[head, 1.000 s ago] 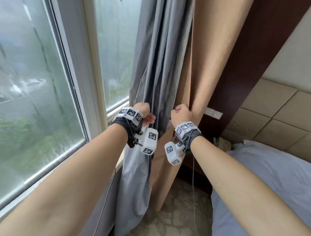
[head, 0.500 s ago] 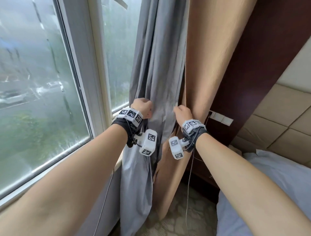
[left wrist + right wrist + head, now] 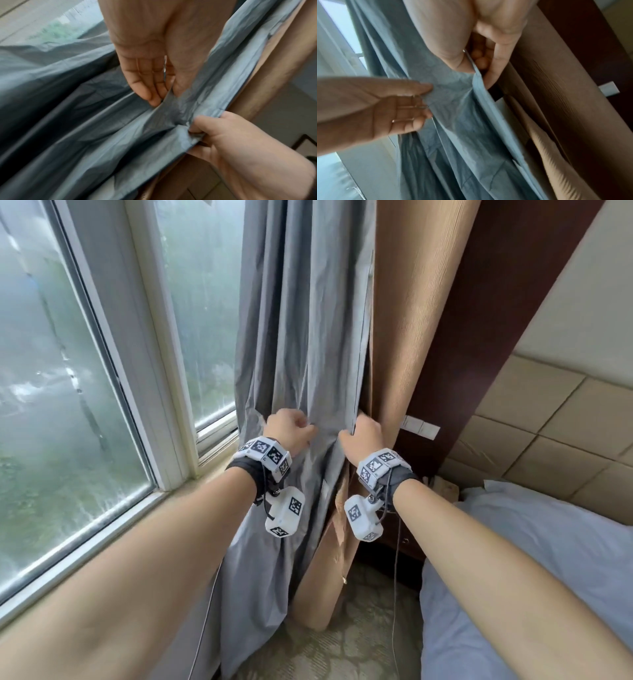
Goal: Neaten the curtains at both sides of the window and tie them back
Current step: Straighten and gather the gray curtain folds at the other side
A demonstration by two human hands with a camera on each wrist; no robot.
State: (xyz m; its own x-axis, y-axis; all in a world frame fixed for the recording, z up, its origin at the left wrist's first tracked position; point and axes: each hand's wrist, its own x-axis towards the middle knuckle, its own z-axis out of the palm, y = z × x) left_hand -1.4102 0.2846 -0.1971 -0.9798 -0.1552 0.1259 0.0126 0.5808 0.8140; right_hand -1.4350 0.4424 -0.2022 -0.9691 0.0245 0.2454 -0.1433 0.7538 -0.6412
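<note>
A grey curtain [image 3: 301, 337] hangs in folds beside the window, and a tan curtain [image 3: 411, 320] hangs just to its right. My left hand [image 3: 301, 428] pinches a fold of the grey curtain [image 3: 106, 135] between its thumb and fingers [image 3: 150, 86]. My right hand [image 3: 354, 428] grips the grey curtain's hemmed right edge [image 3: 481, 86], with its thumb in front and its fingers [image 3: 481, 59] curled behind. The two hands are level and about a hand's width apart, and the cloth is stretched between them. No tie-back is in view.
The window [image 3: 85, 405] and its sill [image 3: 102, 525] run along the left. A dark wood panel [image 3: 479, 337] with a wall switch [image 3: 421, 428] stands behind the tan curtain. A bed [image 3: 548, 542] fills the lower right. Patterned carpet [image 3: 359, 645] lies below, and a thin cable [image 3: 397, 542] hangs near it.
My left hand has shifted right along the grey curtain to a new fold. The cloth between my hands has been drawn flatter. My right hand keeps its hold at the edge.
</note>
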